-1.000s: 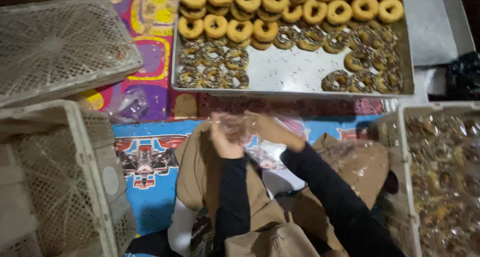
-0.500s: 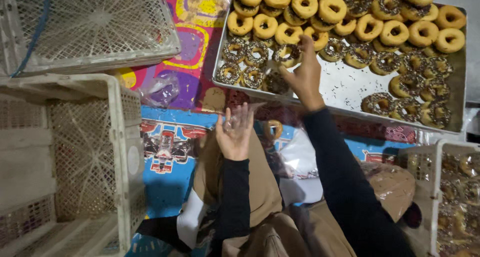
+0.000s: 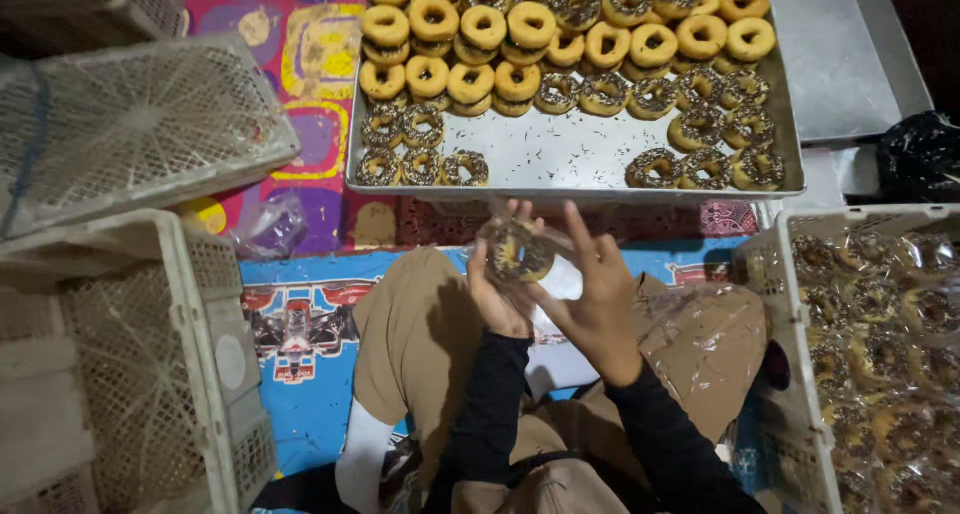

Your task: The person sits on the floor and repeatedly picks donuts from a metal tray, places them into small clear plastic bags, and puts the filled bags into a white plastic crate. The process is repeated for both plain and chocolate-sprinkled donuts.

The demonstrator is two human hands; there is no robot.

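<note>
1. The left hand (image 3: 497,292) is clamped on a chocolate-sprinkled doughnut (image 3: 517,254), fingers curled round its near edge, and it appears to sit inside a thin clear plastic bag (image 3: 500,219) whose loose top puckers above it. The right hand (image 3: 592,299) has its fingers spread and apart, its fingertips just touching the doughnut's right side and the film; it is steadying, not gripping.

2. The doughnut is held up over the person's lap, just below the near edge of the metal tray (image 3: 580,154) and above the tan trousers (image 3: 420,334).

3. Judged from this, the step in hand is bagging a single doughnut: the piece looks to be in, the wrapper not yet closed. The next move calls for the right hand to gather the loose film while the left keeps its hold without smearing the topping.

4. On the tray lie rows of plain glazed doughnuts (image 3: 500,44) at the far side and sprinkled ones (image 3: 700,144) nearer, with a bare patch in the middle.

5. To the right, a white plastic crate (image 3: 775,304) holds many doughnuts already in clear wrappers (image 3: 880,314).

6. To the left stand empty white crates (image 3: 190,354), one overturned (image 3: 130,124), on a bright patterned mat (image 3: 300,304). A crumpled clear bag (image 3: 265,229) lies beside them.
</note>
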